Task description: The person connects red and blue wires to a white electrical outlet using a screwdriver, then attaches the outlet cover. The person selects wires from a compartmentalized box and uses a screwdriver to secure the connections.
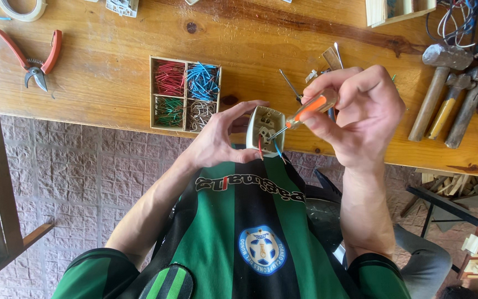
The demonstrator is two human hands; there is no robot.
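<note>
While left hand (217, 138) holds socket (265, 128), screwdriver (305, 112) touches.

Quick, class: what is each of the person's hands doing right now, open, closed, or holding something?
Left hand: closed on a small beige electrical socket with red and blue wires.
Right hand: closed on an orange-handled screwdriver, tip in the socket.

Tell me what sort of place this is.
Likely a home or hobby workshop: a wooden workbench carries hammers, red-handled pliers and a divided box of coloured wire pieces.
</note>
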